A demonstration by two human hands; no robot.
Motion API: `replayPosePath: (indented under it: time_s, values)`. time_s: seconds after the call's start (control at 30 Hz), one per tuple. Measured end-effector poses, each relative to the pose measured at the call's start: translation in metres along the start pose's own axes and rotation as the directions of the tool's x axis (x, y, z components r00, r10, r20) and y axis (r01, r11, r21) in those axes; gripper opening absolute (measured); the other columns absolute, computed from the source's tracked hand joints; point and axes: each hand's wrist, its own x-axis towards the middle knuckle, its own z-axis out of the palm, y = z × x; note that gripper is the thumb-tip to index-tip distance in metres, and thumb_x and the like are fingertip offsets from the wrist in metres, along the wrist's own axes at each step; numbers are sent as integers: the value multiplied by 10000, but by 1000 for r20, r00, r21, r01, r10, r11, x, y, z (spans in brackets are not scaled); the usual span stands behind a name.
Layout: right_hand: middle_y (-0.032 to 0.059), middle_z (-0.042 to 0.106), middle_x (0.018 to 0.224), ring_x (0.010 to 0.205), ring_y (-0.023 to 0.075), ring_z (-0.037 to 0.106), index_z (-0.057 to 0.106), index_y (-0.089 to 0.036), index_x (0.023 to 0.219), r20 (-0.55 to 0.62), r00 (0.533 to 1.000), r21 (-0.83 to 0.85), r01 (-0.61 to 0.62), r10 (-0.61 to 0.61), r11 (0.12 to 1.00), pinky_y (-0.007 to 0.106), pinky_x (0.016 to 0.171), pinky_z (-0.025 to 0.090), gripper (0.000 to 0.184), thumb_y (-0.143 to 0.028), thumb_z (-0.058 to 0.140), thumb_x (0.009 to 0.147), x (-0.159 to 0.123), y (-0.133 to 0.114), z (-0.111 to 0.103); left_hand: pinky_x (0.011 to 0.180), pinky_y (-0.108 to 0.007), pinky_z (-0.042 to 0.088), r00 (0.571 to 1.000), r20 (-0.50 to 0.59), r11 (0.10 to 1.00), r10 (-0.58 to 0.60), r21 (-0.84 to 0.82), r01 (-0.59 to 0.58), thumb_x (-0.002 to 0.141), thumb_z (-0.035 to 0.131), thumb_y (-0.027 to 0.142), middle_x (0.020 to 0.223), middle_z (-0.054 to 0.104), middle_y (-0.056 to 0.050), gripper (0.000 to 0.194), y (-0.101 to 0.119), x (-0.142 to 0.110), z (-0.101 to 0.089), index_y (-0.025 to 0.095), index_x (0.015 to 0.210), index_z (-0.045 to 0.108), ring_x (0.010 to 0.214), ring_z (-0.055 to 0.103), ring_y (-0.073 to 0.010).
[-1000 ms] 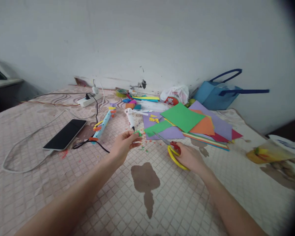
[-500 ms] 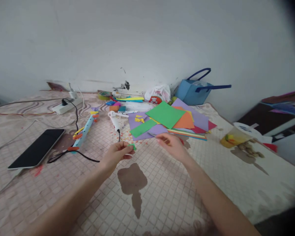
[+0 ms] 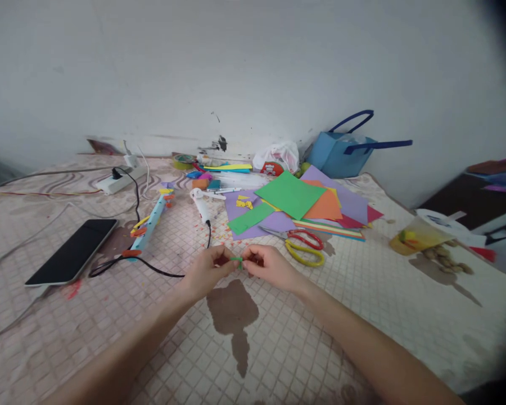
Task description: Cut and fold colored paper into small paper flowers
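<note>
Low over the table, my left hand [image 3: 208, 270] and my right hand [image 3: 272, 266] meet fingertip to fingertip. Between them they pinch a small green paper piece [image 3: 239, 262], mostly covered by the fingers. Just behind my right hand lie scissors [image 3: 303, 247] with one red and one yellow handle, the blades resting by the coloured paper. A green sheet [image 3: 290, 194] tops the pile, with a green strip [image 3: 251, 219] on purple paper [image 3: 236, 211] beside it. Yellow paper bits [image 3: 244, 203] sit on the purple sheet.
To the left are a white glue gun [image 3: 200, 206] with a black cord, a light-blue strip [image 3: 149, 226] with coloured pieces, a tablet [image 3: 73, 252] and a power strip [image 3: 120, 180]. A blue bag [image 3: 341, 154] stands at the back; a plastic cup [image 3: 409, 239] lies at right.
My right hand has left the scissors and come left to the green paper piece, where its fingers now pinch together with my left hand's. The view has shifted slightly.
</note>
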Motion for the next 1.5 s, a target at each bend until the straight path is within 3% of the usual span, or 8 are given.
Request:
replayPosePath:
  time_s: [0.1, 0.47, 0.7, 0.83, 1.07, 1.23, 1.4, 1.5]
  values:
    - [-32, 515, 631, 562, 91, 471, 546, -170, 732, -26, 1000, -4, -1, 1, 1000, 205, 514, 361, 47, -176, 509, 761, -2, 2, 4, 515, -215, 405, 999, 5, 996, 53, 72, -53, 709, 635, 303, 608, 601, -3, 137, 0, 0, 0, 182, 643, 628, 565, 525, -122]
    - [-22, 538, 631, 546, 98, 495, 553, -174, 734, -35, 999, 38, 21, -19, 999, 217, 511, 387, 82, -223, 520, 790, -8, 0, 4, 588, -249, 475, 999, 53, 997, -13, 76, 9, 760, 576, 352, 653, 619, -22, 214, 1, 0, -1, 146, 700, 582, 631, 578, -133]
    - [-26, 531, 605, 526, 95, 455, 539, -179, 677, -217, 976, -42, 15, -23, 999, 219, 485, 364, 97, -221, 558, 762, -8, 0, 6, 607, -258, 501, 991, 68, 982, -118, -143, 127, 781, 567, 413, 705, 624, -23, 272, 0, 0, 5, 142, 791, 563, 666, 614, -133]
    - [-20, 552, 614, 555, 103, 481, 533, -182, 659, -234, 970, -89, 48, -68, 995, 227, 513, 384, 109, -204, 579, 756, -10, -1, 9, 618, -253, 498, 985, 95, 966, -145, -203, 162, 769, 598, 404, 664, 612, -11, 273, 2, -2, 8, 135, 769, 552, 644, 601, -120]
    - [-50, 492, 552, 459, 82, 460, 535, -184, 719, -22, 997, 290, -62, 72, 955, 205, 410, 356, 214, -372, 597, 798, -8, 2, 2, 629, -241, 478, 975, 154, 938, -159, -285, 198, 738, 655, 313, 669, 625, -6, 215, 6, -3, 2, 132, 816, 570, 635, 594, -103]
    - [-54, 491, 552, 459, 73, 461, 526, -182, 709, -59, 996, 324, -48, 71, 945, 204, 421, 359, 243, -392, 606, 800, -7, 7, 1, 652, -253, 484, 983, 105, 937, -152, -302, 177, 761, 623, 305, 704, 614, -3, 195, 6, -2, 0, 135, 844, 574, 651, 598, -101]
    - [-55, 496, 546, 445, 69, 459, 518, -181, 695, -159, 985, 297, -20, 70, 955, 206, 418, 356, 259, -400, 616, 792, -6, 7, -3, 657, -265, 480, 998, 33, 973, -61, -219, 67, 712, 639, 229, 689, 600, 2, 173, 0, 1, -1, 133, 835, 563, 652, 597, -110]
    - [-58, 490, 537, 442, 68, 456, 519, -180, 693, -176, 982, 299, -15, 71, 954, 206, 422, 360, 255, -394, 616, 792, -6, 6, -6, 667, -285, 473, 997, -66, 997, 50, 64, -46, 682, 673, 262, 673, 602, 0, 209, -1, 1, -2, 140, 822, 576, 640, 581, -123]
